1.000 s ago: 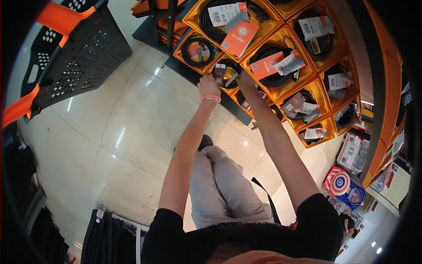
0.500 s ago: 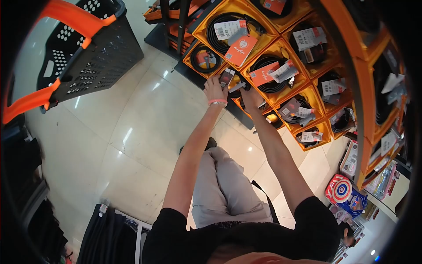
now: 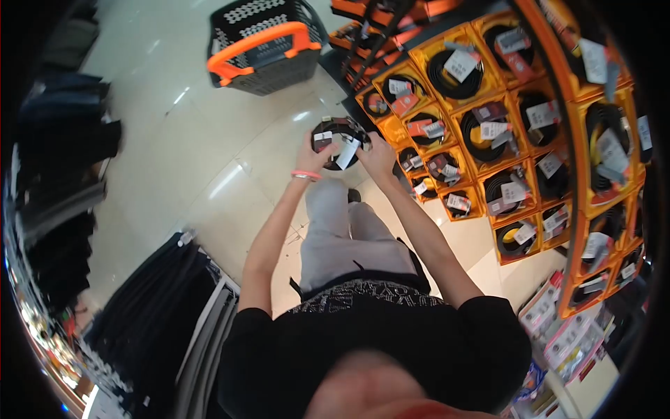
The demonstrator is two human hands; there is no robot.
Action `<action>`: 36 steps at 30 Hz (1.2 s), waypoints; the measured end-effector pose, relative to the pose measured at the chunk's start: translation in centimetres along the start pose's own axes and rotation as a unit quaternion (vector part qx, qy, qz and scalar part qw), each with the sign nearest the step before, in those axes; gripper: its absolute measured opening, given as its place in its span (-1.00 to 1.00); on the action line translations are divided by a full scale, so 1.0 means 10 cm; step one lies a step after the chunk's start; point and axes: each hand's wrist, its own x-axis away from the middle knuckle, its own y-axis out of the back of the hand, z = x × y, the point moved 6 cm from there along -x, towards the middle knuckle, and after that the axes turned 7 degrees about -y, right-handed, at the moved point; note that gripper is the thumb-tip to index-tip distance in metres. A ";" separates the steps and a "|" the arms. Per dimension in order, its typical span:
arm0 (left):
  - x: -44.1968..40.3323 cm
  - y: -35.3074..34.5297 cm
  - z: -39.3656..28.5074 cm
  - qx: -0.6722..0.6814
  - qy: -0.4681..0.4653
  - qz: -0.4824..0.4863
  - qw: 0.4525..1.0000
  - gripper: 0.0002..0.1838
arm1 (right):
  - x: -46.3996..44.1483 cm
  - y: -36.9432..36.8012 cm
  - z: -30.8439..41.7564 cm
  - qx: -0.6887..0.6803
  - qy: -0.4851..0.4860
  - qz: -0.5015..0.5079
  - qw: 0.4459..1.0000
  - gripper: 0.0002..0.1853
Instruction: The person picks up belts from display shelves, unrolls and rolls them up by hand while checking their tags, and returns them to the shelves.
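Observation:
A coiled dark belt [image 3: 339, 124] with a white tag hangs in front of me, held between both hands above the floor. My left hand [image 3: 313, 155], with a pink band at its wrist, is closed on the coil's left side, next to a dark label with a white patch. On the right side, my right hand [image 3: 375, 155] grips the coil near the hanging white tag [image 3: 348, 153]. The fingertips are partly hidden behind the belt. To the right of my hands stands a display rack of orange compartments [image 3: 393, 130] with coiled, tagged belts.
A black shopping basket [image 3: 279, 75] with orange handles stands on the tiled floor ahead. Dark trousers [image 3: 150, 307] hang on a rack at lower left, and more dark clothes [image 3: 66, 157] line the left side. Packaged goods [image 3: 576, 342] are at lower right.
Both hands have come away from the rack's compartments, bringing the coiled belt out over the floor. My view has shifted, and the basket now appears nearer the middle.

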 end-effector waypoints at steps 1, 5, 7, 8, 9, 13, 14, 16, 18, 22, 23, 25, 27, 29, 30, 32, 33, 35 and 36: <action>0.03 0.25 -0.38 0.003 -0.097 -0.025 0.995 -0.30 | -0.06 0.20 0.40 -0.036 0.086 -0.042 0.995 -0.69; -0.02 1.12 -1.67 -0.007 -0.341 -0.061 0.938 -0.44 | -0.41 0.81 1.72 -0.131 0.295 -0.133 0.937 -0.58; -0.18 1.48 -2.14 0.008 -0.310 -0.028 0.950 -0.48 | -0.66 1.03 2.31 -0.153 0.343 -0.170 0.911 -0.55; -0.29 1.64 -2.32 0.015 -0.346 -0.021 0.938 -0.48 | -0.78 1.11 2.57 -0.169 0.352 -0.180 0.903 -0.55; -0.37 1.76 -2.47 0.013 -0.352 -0.017 0.936 -0.48 | -0.87 1.23 2.84 -0.169 0.361 -0.196 0.896 -0.55; -0.99 2.46 -3.29 0.128 -0.427 -0.046 0.894 -0.49 | -1.48 1.29 3.78 -0.300 0.288 -0.128 0.900 -0.50; -1.09 2.57 -3.38 0.128 -0.435 -0.054 0.890 -0.49 | -1.59 1.27 3.87 -0.356 0.233 -0.085 0.901 -0.57; -1.25 2.71 -3.51 0.083 -0.468 -0.077 0.877 -0.49 | -1.87 1.17 3.98 -0.482 0.171 0.019 0.859 -0.59; -1.37 2.77 -3.61 0.037 -0.494 -0.096 0.863 -0.48 | -1.97 1.13 4.16 -0.519 0.133 0.111 0.837 -0.55; -1.53 2.79 -3.75 0.055 -0.533 -0.113 0.837 -0.47 | -2.21 1.04 4.43 -0.530 0.155 0.112 0.826 -0.59; -1.60 2.78 -3.73 0.085 -0.513 -0.103 0.848 -0.46 | -2.25 0.99 4.50 -0.536 0.165 0.161 0.812 -0.60; -1.74 2.79 -3.64 0.111 -0.489 -0.097 0.860 -0.44 | -2.33 1.00 4.58 -0.546 0.162 0.165 0.805 -0.61; -1.82 2.82 -3.65 -0.064 -0.551 -0.174 0.814 -0.44 | -2.42 1.00 4.63 -0.570 0.145 0.189 0.787 -0.60; -1.95 2.78 -3.63 -0.067 -0.553 -0.180 0.810 -0.45 | -2.48 1.06 4.72 -0.587 0.160 0.192 0.770 -0.58; -1.96 2.73 -3.65 -0.063 -0.552 -0.189 0.810 -0.45 | -2.50 1.10 4.75 -0.598 0.172 0.198 0.758 -0.55; -2.09 2.65 -3.64 -0.014 -0.498 -0.171 0.850 -0.47 | -2.65 1.06 4.73 -0.561 0.197 0.224 0.772 -0.50; -2.16 2.63 -3.62 -0.047 -0.506 -0.182 0.842 -0.47 | -2.68 1.04 4.77 -0.570 0.201 0.243 0.759 -0.49; -2.31 2.58 -3.52 -0.069 -0.468 -0.184 0.862 -0.47 | -2.73 1.04 4.84 -0.593 0.189 0.262 0.737 -0.46; -2.25 2.52 -3.59 -0.051 -0.467 -0.154 0.869 -0.39 | -2.82 1.02 4.83 -0.593 0.190 0.266 0.736 -0.46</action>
